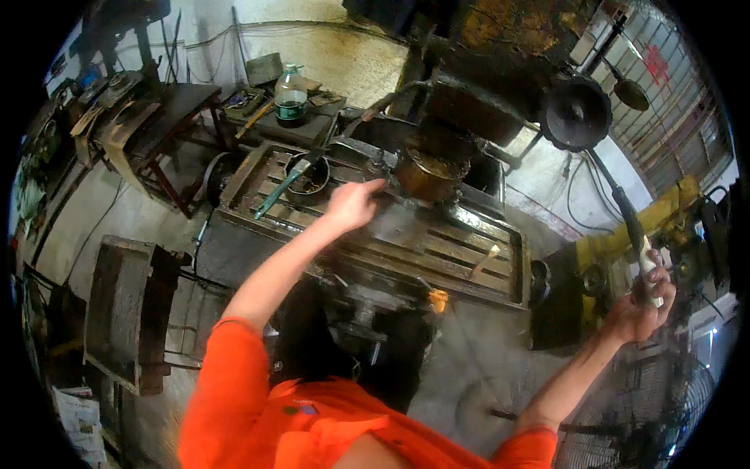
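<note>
My left hand point(353, 206) reaches over a slotted metal machine table point(359, 252). Two of its fingers show apart, with nothing visible between them. Just beyond the fingertips stand a small dark metal fitting point(376, 166) and a round brown, oily metal part point(428, 177). On the right, my right hand point(639, 309) is closed around the white grip of a long dark lever point(627, 213), which slants up toward a black scalloped handwheel point(576, 114). A brush with a green handle point(275, 197) lies across a round metal pot point(309, 181) to the left of my left hand.
A clear plastic bottle point(291, 95) with dark liquid stands behind the table. A metal trolley-like tray point(117, 313) is at the left, near a dark bench point(168, 117). Yellow machinery point(609, 248) stands at the right; a wire-guarded fan point(656, 406) is at the lower right.
</note>
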`<state>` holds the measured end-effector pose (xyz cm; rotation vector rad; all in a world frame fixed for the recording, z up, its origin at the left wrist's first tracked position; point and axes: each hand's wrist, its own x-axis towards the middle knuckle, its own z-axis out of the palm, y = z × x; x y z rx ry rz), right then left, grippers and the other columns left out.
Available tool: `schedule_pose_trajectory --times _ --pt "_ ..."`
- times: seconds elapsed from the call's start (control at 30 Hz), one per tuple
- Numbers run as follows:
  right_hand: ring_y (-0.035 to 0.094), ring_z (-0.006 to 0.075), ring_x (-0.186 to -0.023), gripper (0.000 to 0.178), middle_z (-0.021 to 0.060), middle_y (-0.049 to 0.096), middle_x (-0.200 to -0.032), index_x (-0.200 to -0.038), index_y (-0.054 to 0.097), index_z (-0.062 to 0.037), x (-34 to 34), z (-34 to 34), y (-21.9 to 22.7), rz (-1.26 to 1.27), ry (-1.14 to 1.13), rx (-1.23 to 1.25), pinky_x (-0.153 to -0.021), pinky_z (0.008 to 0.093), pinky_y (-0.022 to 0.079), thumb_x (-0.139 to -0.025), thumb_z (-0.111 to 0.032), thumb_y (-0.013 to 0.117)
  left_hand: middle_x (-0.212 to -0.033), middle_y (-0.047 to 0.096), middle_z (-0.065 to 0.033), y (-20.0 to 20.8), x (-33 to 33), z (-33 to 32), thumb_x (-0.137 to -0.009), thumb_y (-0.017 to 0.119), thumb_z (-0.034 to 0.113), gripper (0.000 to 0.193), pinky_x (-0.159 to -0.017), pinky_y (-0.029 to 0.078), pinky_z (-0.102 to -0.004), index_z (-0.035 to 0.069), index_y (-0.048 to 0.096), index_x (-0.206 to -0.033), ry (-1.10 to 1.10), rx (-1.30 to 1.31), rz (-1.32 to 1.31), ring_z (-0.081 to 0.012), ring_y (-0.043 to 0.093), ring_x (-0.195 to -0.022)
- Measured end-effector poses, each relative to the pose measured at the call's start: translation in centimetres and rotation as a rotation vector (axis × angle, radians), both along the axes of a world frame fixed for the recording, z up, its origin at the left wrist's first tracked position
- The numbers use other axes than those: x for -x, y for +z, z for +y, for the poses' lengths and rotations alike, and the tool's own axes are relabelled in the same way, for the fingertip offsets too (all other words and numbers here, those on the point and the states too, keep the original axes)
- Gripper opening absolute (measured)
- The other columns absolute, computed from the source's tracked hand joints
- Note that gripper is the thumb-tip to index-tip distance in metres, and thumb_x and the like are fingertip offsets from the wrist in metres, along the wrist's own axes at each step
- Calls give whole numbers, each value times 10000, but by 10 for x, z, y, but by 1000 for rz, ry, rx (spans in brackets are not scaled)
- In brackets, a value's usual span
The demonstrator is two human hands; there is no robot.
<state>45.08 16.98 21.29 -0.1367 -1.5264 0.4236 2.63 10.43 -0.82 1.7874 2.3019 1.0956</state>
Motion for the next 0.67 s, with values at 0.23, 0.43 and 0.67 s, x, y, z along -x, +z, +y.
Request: schedule_pose_trajectory --times 0.23,0.43,0.67 --pt "490 406 -1033 140 114 481 -817 -716 366 -60 -2 7 -1 72 16 -19 -975 561 268 -643 -167 419 -849 567 -127 23 77 -123 -701 619 175 477 -714 457 -410 133 530 -1167 337 15 441 -312 581 -772" --pt "464 427 -1074 126 119 474 -833 -706 392 -53 4 2 0 66 82 27 -992 561 276 -590 -4 386 -756 585 -153 -10 103 -132 -743 608 203 421 -614 466 -425 96 543 -1145 290 103 418 -334 592 -686" --pt "480 413 -1049 306 109 503 -858 -774 421 -53 3 12 4 70 85 -66 -970 569 269 -748 -310 585 -779 650 -164 -37 77 -146 -806 567 173 341 -683 469 -337 -66 582 -1049 151 -61 -446 -221 605 -699"
